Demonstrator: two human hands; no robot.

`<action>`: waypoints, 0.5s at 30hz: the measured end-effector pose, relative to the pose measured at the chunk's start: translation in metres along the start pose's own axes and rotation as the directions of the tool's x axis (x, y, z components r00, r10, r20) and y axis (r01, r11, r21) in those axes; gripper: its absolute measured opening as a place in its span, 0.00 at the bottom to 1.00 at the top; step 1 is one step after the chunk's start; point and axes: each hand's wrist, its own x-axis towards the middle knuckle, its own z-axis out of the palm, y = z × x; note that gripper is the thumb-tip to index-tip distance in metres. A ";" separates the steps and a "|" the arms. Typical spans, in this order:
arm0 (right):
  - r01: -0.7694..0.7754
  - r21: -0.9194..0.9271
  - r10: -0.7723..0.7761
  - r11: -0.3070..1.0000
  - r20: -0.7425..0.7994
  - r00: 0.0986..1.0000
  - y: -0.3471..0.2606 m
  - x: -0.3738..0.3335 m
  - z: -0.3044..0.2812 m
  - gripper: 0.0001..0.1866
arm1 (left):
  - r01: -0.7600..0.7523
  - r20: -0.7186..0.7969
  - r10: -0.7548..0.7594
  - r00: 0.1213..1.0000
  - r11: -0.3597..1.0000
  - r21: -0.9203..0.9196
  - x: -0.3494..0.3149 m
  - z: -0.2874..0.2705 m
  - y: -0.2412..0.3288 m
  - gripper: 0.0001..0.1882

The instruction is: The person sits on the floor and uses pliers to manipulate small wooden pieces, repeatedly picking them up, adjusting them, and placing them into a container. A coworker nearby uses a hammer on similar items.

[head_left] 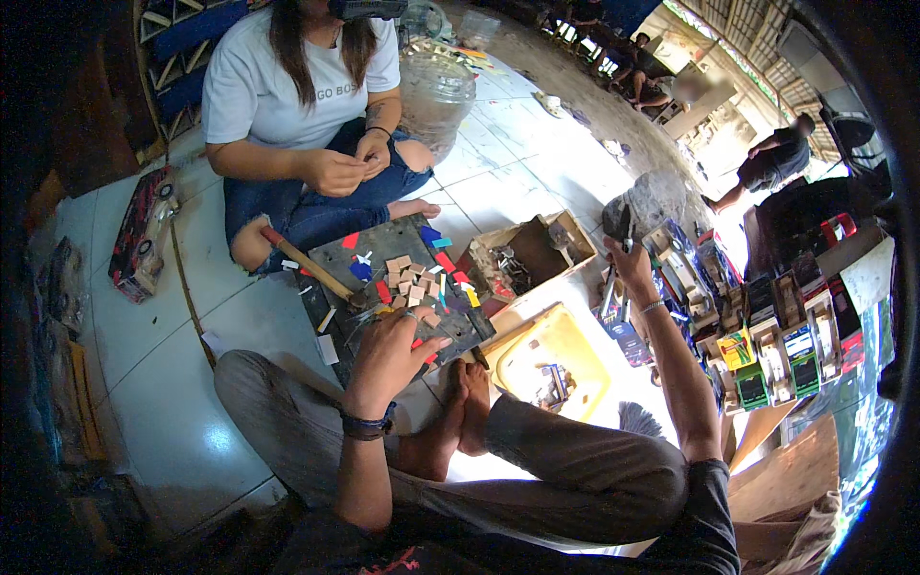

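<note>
My left hand (391, 353) is over the near edge of a dark board (335, 254), thumb held away from the fingers. Small wooden blocks (410, 280) lie heaped beyond it, among red, blue, yellow and white scraps. A hammer (316, 268) with a red-ended wooden handle rests across the board's left side, its head close to my left fingers. Off to the right, my right hand (632, 270) is closed around a dark, narrow hand tool (628, 224) pointing upward; its exact kind is unclear. Silvery metal pieces show just below that hand.
A wooden box (527, 254) with metal parts stands behind a yellow tray (585, 331) holding small items. Toy trucks (757, 350) crowd the right; another toy truck (144, 235) sits at left. Across the board, a seated person in a white shirt (297, 86) holds both hands together.
</note>
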 end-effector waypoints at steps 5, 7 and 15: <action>-0.035 -0.060 0.050 0.998 0.255 0.966 0.014 -0.042 0.020 0.21 | 0.074 -0.048 -0.074 0.996 0.997 -0.013 0.000 0.005 -0.013 0.26; 0.020 0.038 -0.033 0.999 0.395 0.918 0.017 -0.068 0.034 0.21 | 0.054 -0.078 -0.052 0.996 0.998 0.021 0.000 0.011 -0.015 0.27; 0.250 -0.117 -0.093 0.961 0.718 0.690 -0.013 -0.118 0.062 0.24 | -0.031 -0.109 0.028 0.994 0.999 -0.024 0.010 0.047 -0.022 0.22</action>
